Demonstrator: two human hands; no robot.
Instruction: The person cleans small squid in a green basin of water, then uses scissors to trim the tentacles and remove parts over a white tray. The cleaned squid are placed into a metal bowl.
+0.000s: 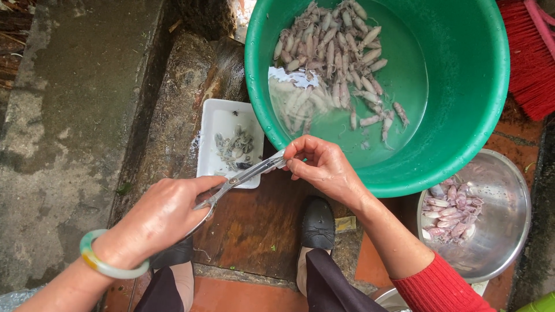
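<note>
Left hand [159, 216] closed through scissors [243, 176] handles, blades angled toward a small squid [289, 163] pinched firm in right hand [324, 167], above white tray [222, 115] catching scraps, just near of green basin [462, 144].

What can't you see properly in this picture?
- Head view: whatever the right hand pinches at the scissors tip is hidden by its fingers.
- Scissor handles: covered by the left hand.
- Scraps in the white tray: too small to tell.
- Red broom: cut off by the edge.

Outdoor home yard — wet concrete ground [63, 115], green basin [462, 86], red broom [529, 63].
</note>
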